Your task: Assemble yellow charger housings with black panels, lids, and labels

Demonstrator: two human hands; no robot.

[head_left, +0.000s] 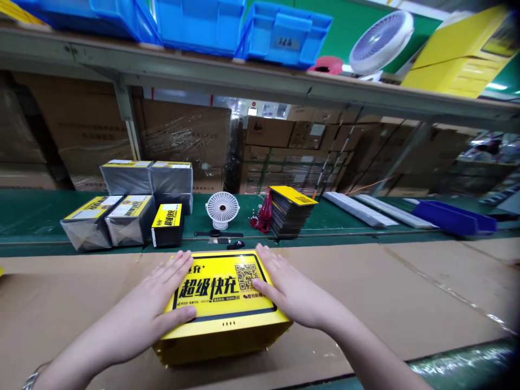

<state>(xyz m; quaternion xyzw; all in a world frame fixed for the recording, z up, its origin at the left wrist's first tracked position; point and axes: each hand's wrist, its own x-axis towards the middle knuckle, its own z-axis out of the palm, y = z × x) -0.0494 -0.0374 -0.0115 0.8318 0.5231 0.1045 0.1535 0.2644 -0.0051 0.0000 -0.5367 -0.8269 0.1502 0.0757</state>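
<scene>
A yellow box [219, 292] with black Chinese lettering and a QR code on its top sits on the brown cardboard-covered bench, right in front of me. Across its left edge lies my left hand [162, 298], fingers stretched out over the top and thumb near the front edge. My right hand [284, 284] rests on the right edge, its fingers pointing away and its thumb beside the QR code. Both hands are open and touch the box from opposite sides. The box's front face is in shadow.
Behind stand wrapped card stacks [130, 211], a small white fan [222, 208], a tall card stack [290, 214] beside red cords [265, 214], and a dark blue tray [455, 216]. Overhead, a shelf [260, 81] carries blue bins [286, 35], a larger fan [382, 43] and yellow boxes [463, 54].
</scene>
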